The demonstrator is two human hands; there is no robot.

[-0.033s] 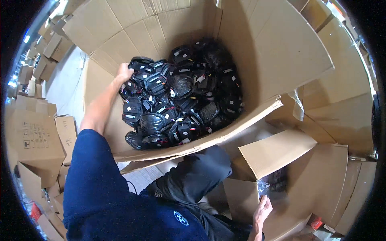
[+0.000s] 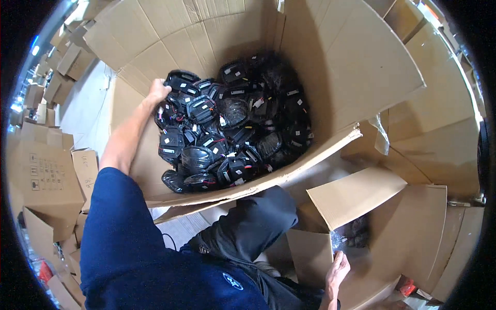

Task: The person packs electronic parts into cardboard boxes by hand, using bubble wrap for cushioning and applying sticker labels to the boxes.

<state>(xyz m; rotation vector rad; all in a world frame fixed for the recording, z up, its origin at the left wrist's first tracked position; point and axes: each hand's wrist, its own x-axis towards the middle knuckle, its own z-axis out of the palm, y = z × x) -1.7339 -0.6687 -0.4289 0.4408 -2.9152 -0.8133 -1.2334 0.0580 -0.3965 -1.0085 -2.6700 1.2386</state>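
Head view: the left hand point(image 2: 157, 92) reaches to 11 o'clock, fingers closing on a black plastic-wrapped part point(image 2: 181, 82) atop the heap in the large brown cardboard box point(image 2: 330, 62). The right hand point(image 2: 337, 268), at 5 o'clock, grips a small carton's flap point(image 2: 310, 253).

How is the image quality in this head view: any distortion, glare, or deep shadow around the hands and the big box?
Head view: strong fisheye, with a black rim and the large cardboard box's edges bowed. Bright glare at upper left. The black bagged parts sit in shade, their detail murky. The left hand is evenly lit and sharp; the right hand is near the lower edge, stretched, at the dim smaller box.
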